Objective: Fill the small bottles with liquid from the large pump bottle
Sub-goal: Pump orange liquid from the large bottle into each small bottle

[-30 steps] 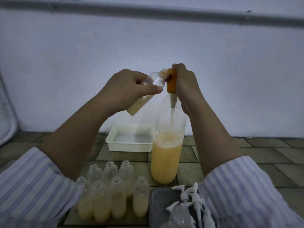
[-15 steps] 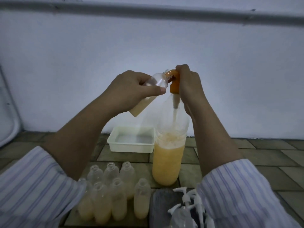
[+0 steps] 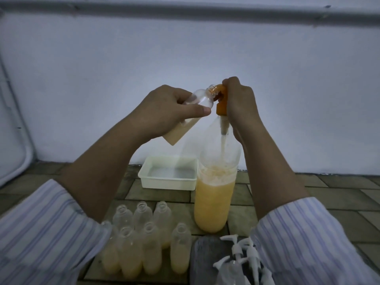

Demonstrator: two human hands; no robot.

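The large clear pump bottle (image 3: 213, 194), about half full of orange liquid, stands on the tiled floor. My right hand (image 3: 241, 103) grips its orange pump head (image 3: 222, 99). My left hand (image 3: 164, 112) holds a small clear bottle (image 3: 197, 101) tilted, its mouth at the pump spout. Pale liquid fills the small bottle's lower part. Several small open bottles (image 3: 144, 243) holding the same liquid stand in rows on the floor in front of me.
A white rectangular tray (image 3: 168, 182) sits behind the large bottle by the wall. Several white pump caps (image 3: 240, 256) lie at the lower right beside a dark stone (image 3: 203, 258). A pale wall closes off the back.
Both hands and the held small bottle stay at the pump head. The view has shifted slightly. No clear movement of the pump shows.
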